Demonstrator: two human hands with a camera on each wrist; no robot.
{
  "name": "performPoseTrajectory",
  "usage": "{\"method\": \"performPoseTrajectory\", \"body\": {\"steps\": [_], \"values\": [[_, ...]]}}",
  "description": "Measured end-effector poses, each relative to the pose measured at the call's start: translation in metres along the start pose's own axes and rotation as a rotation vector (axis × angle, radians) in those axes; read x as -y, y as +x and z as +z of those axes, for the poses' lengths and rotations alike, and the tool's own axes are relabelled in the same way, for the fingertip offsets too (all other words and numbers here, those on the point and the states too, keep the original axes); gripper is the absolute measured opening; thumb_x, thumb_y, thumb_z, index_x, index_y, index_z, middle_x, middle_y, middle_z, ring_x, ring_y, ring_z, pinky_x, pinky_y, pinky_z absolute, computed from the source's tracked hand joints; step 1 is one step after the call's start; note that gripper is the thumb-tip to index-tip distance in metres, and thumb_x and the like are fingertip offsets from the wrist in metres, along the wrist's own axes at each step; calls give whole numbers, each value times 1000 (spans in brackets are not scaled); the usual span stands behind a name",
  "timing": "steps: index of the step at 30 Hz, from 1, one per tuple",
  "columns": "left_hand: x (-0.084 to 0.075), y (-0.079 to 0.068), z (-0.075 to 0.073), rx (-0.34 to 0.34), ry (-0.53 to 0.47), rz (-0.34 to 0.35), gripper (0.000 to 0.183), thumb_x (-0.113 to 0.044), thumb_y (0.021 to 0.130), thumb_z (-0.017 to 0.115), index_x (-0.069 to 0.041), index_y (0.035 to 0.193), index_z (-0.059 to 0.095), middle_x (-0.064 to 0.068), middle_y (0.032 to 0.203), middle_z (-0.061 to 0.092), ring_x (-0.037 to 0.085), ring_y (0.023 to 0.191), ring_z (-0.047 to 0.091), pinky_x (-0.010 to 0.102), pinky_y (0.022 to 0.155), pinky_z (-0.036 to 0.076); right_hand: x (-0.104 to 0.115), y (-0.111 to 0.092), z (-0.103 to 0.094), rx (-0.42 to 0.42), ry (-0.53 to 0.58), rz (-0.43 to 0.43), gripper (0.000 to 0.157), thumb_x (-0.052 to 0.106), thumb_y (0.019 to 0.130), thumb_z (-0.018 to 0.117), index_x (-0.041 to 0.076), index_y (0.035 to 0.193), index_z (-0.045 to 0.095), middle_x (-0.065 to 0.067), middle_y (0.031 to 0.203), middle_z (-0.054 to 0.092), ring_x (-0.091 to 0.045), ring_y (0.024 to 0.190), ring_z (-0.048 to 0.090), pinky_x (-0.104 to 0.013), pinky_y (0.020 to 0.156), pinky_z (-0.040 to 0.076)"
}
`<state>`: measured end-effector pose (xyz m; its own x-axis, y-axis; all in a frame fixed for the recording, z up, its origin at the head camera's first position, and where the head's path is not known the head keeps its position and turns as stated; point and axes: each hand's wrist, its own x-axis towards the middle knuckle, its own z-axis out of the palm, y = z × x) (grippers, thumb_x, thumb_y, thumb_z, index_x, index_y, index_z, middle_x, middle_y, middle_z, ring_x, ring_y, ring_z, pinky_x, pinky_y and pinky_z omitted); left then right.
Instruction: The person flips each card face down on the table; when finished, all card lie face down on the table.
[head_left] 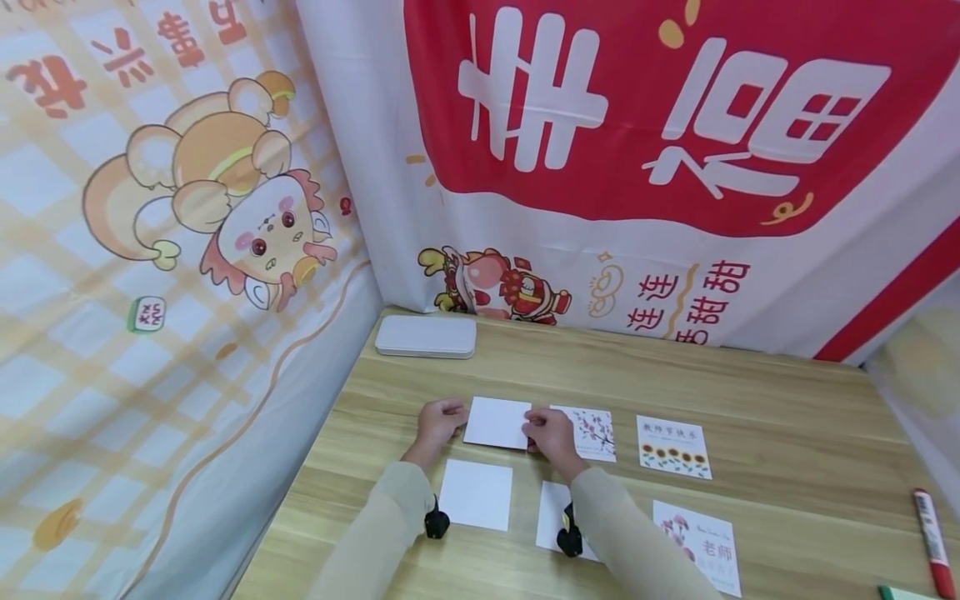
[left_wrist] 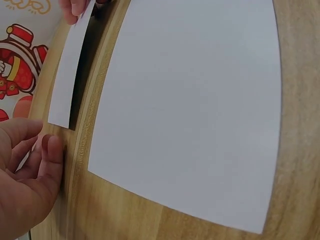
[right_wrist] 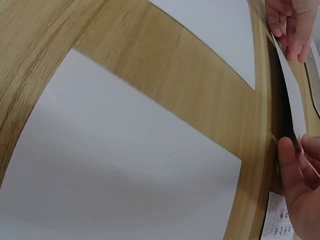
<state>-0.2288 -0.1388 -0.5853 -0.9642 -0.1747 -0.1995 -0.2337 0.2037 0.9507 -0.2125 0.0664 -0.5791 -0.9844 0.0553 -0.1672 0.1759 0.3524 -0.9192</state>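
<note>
A white card [head_left: 497, 423], its blank side up, is raised slightly off the wooden table and tilted. My right hand [head_left: 553, 435] pinches its right edge between thumb and fingers, as the right wrist view also shows. My left hand [head_left: 438, 423] is by the card's left end, fingers loosely bent; in the left wrist view a small gap separates the fingertips from the card [left_wrist: 70, 75]. Nearer me lie a blank white card [head_left: 476, 496] and another white card [head_left: 553, 512], partly hidden by my right sleeve. A blossom-printed card [head_left: 596, 433] lies just right of my right hand.
Further right lie a sunflower card [head_left: 673, 448] and a pink-flower card [head_left: 701, 546]. A white flat case [head_left: 426, 336] sits at the back left. A red marker [head_left: 933, 542] lies at the right edge. Printed cloths [head_left: 360, 150] border the table behind and left.
</note>
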Motion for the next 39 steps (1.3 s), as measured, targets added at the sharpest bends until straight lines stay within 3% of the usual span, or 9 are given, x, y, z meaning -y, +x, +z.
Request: {"method": "performPoseTrajectory", "body": {"steps": [6,10,13,17,22,25,30,35,39], "values": [[-2,-2,0,0,-9,-7,28,7,78,64,11,106,62,21,92,66,11,63,60,22,53,53,4,-2,1,50,-111,-33,19,2,83,65,-3,101,68,-6,70,61,-17,51,58,-27,46,52],[-3,-3,1,9,-4,-4,29,8,78,63,11,107,62,21,93,66,13,64,61,23,54,53,2,-2,-1,57,-68,-19,20,3,84,64,-4,103,67,-7,70,61,-18,52,58,-28,47,53],[-3,-4,2,8,-2,1,29,9,78,63,11,107,62,21,92,66,13,64,60,23,54,52,-1,-1,-8,47,36,9,23,3,84,63,-5,105,65,-9,74,61,-19,54,59,-30,48,54],[-4,-6,4,-12,25,28,28,8,77,64,10,105,62,18,89,65,16,67,60,23,56,53,-7,0,-29,7,160,4,26,0,83,61,-10,107,61,-14,78,60,-23,54,61,-34,49,55],[-11,-10,12,-41,82,70,29,6,75,66,7,104,64,17,91,65,24,83,61,29,71,53,-16,0,-72,-78,131,49,28,1,83,62,-8,110,60,-15,83,61,-23,61,62,-33,55,56],[-20,-12,24,-28,87,90,30,6,74,66,4,104,65,16,92,65,26,87,61,31,76,52,-24,-1,-100,-115,113,107,30,2,84,62,-5,113,59,-18,89,61,-24,67,62,-34,60,56],[-37,-17,56,67,68,83,34,4,74,66,1,107,65,14,93,65,20,80,60,27,64,53,-36,-5,-135,-131,84,134,30,3,87,58,-6,115,57,-20,96,60,-24,69,62,-35,61,56],[-42,-28,92,192,32,40,34,3,79,61,1,112,62,15,99,63,19,82,59,29,65,54,-45,-13,-147,-122,19,181,35,5,84,63,-5,117,56,-21,101,60,-19,66,61,-30,58,55],[-41,-35,114,233,43,7,33,-2,82,56,-1,115,61,12,101,62,19,84,58,28,69,52,-52,-16,-148,-128,-6,174,34,2,82,65,-7,113,58,-23,100,62,-19,64,62,-30,55,55]]}}
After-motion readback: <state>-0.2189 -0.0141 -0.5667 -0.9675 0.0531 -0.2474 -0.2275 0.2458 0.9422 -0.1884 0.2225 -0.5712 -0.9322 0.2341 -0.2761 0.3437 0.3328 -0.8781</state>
